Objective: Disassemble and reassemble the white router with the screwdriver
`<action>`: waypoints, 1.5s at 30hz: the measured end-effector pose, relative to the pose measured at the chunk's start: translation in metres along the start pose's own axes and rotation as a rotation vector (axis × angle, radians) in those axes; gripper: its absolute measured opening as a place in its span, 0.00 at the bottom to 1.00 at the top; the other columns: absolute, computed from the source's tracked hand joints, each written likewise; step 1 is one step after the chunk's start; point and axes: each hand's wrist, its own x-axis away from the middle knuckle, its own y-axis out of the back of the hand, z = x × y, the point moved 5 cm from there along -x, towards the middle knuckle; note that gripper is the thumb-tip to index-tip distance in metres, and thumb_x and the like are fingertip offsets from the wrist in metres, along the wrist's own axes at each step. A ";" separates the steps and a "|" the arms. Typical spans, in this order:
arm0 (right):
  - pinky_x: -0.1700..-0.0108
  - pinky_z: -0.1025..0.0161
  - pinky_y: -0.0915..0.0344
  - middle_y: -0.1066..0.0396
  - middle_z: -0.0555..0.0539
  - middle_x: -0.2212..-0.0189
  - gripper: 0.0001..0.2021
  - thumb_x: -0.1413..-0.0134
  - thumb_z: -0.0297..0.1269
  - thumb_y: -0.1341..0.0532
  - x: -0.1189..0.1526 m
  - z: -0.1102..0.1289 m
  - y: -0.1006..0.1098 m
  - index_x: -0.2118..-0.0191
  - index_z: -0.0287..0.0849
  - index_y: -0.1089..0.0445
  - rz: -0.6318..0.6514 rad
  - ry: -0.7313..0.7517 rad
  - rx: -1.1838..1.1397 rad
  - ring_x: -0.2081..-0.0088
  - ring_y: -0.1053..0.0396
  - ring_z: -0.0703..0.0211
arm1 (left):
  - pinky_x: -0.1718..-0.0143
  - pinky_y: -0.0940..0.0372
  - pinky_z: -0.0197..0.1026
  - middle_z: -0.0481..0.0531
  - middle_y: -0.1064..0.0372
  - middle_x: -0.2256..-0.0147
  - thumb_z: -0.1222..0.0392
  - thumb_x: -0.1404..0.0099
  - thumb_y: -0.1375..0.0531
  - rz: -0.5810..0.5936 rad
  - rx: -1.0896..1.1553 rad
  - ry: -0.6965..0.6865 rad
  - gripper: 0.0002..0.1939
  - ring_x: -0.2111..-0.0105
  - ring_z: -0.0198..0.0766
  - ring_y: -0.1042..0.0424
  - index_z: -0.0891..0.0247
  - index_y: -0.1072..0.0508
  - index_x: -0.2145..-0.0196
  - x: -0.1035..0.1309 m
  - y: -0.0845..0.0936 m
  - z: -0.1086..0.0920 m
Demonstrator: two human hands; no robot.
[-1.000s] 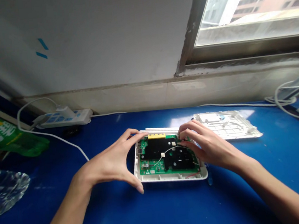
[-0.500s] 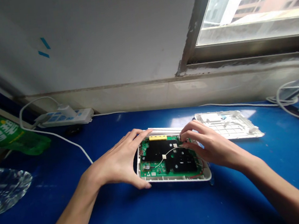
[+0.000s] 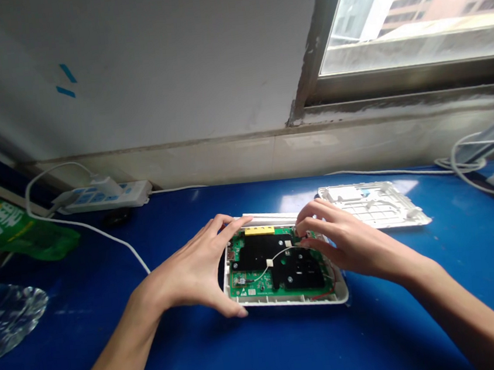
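An opened router (image 3: pixel 288 301), a white plastic shell with a circuit board inside, lies on the blue table. Its green board (image 3: pixel 251 284) carries black plates, a yellow port block (image 3: pixel 259 231) and a thin white wire (image 3: pixel 263 273) held by small pale pads. My left hand (image 3: pixel 193 264) spans the router's left end, thumb at the near edge and fingers at the far edge. At the board's far right corner, the fingertips of my right hand (image 3: pixel 338 231) are pinched together. They hide whatever is between them.
A white plastic cover (image 3: pixel 377 206) with a ribbed inside lies behind my right hand. To the left are a power strip (image 3: pixel 128 194), a white cable (image 3: pixel 102 231), a green bottle (image 3: pixel 17 227) and a clear bottle (image 3: pixel 11 316). More cable (image 3: pixel 457 166) is coiled at right.
The view has shifted slightly, so the scene sits a little further left. Both hands keep nearly the same places on the router, with only slight movement of the right fingers.
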 end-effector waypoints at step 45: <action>0.53 0.53 0.28 0.28 0.42 0.52 0.04 0.30 0.35 0.37 0.000 -0.006 -0.009 0.53 0.45 0.28 -0.080 -0.049 -0.065 0.53 0.29 0.50 | 0.34 0.35 0.52 0.50 0.50 0.33 0.44 0.57 0.20 0.000 -0.033 0.062 0.68 0.34 0.57 0.37 0.38 0.52 0.26 0.003 0.001 0.000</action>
